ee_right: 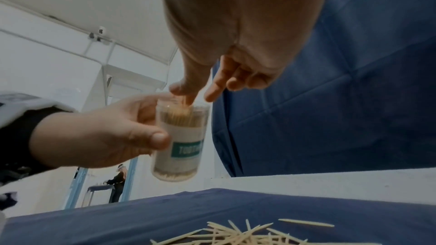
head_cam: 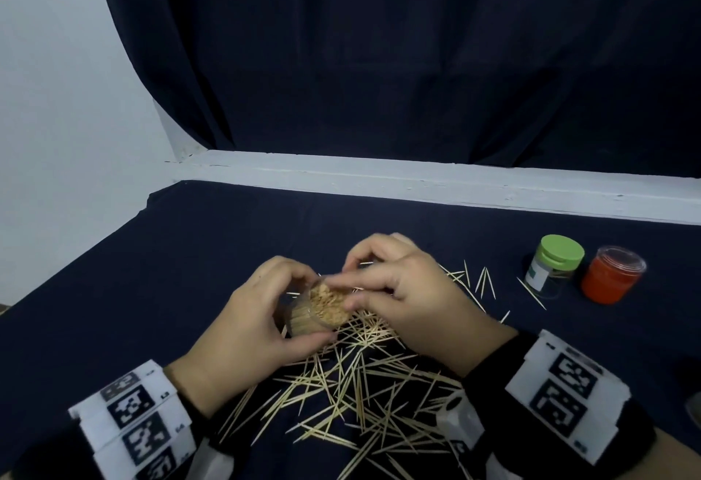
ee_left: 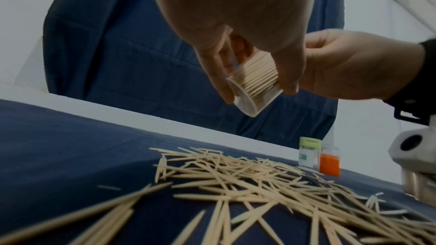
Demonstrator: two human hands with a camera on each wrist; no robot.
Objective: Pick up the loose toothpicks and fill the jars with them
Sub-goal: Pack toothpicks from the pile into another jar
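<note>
Left hand [head_cam: 246, 320] grips the nearly full jar [head_cam: 322, 308] above the tabletop [head_cam: 113, 271]; right hand [head_cam: 402, 286] pinches toothpicks into its mouth. Filling is underway; next, gather more from the loose toothpicks [head_cam: 360, 396] below.

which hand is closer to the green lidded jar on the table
Right. The right hand works at the held jar, nearer the green-lidded jar; the left hand is farther away.

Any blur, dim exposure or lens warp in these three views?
Head view: dim, hands soft over the jar, table edge bowed. Left wrist view: the nearest loose toothpicks are blurred, the jar sharp. Right wrist view: right hand looms large and soft; the label's letters only partly legible.
</note>
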